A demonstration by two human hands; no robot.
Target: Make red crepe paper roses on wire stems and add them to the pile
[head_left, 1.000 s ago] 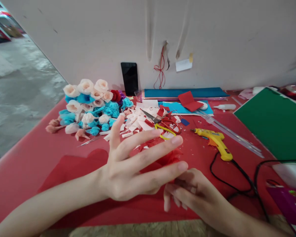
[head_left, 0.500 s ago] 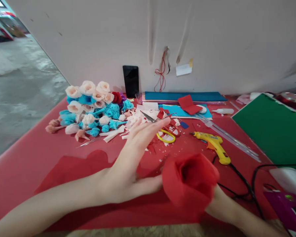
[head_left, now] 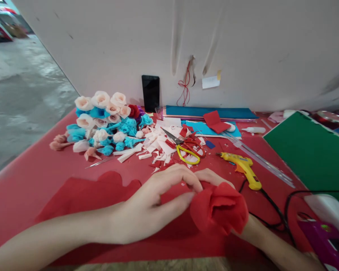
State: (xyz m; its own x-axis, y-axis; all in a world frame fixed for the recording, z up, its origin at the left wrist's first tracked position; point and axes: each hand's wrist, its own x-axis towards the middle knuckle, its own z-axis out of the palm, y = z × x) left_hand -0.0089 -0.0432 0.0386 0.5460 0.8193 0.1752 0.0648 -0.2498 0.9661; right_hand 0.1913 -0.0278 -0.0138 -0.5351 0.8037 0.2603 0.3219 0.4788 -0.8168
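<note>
A red paper rose (head_left: 219, 210) is held low over the red table, near its front edge. My right hand (head_left: 244, 226) grips it from below and is mostly hidden behind the bloom. My left hand (head_left: 161, 197) curls over the rose's left side, with its fingers bent onto the petals and its thumb against the bloom. A scalloped red paper sheet (head_left: 84, 194) lies flat under my left forearm.
A heap of white, pink and blue paper roses (head_left: 104, 122) lies at the back left. Scissors (head_left: 183, 148) rest among paper scraps. A yellow glue gun (head_left: 243, 167) with a black cord lies at right, beside a green sheet (head_left: 313, 150). A phone (head_left: 150, 92) leans on the wall.
The red rose came up into view in my right hand. My left hand went from spread open above it to curled onto its petals.
</note>
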